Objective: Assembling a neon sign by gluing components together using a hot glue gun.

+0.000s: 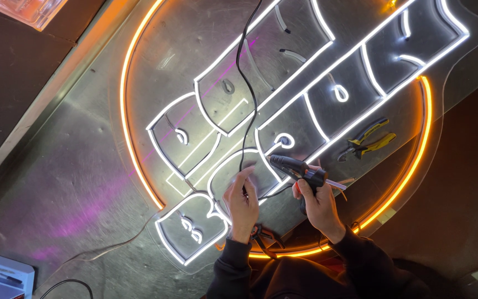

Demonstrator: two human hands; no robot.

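Metal table (73, 166), glowing white-orange neon sign (283, 111), black glue gun (297, 168) in right hand (319, 205)

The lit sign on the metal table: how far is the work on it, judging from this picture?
Mostly done, it seems: the orange ring strip and white letter outlines glow on the clear panel. In hand: the right hand aims a black glue gun at a lower letter, the left hand beside it. Left: a loose black cable and yellow-handled pliers lie on the sign.

Both dark-sleeved forearms reached up from six o'clock, close together. The left hand (243, 195) was raised with fingers curled and pinched at twelve o'clock; the right hand (317, 204), at its three o'clock, was clenched in a fist-like grip.
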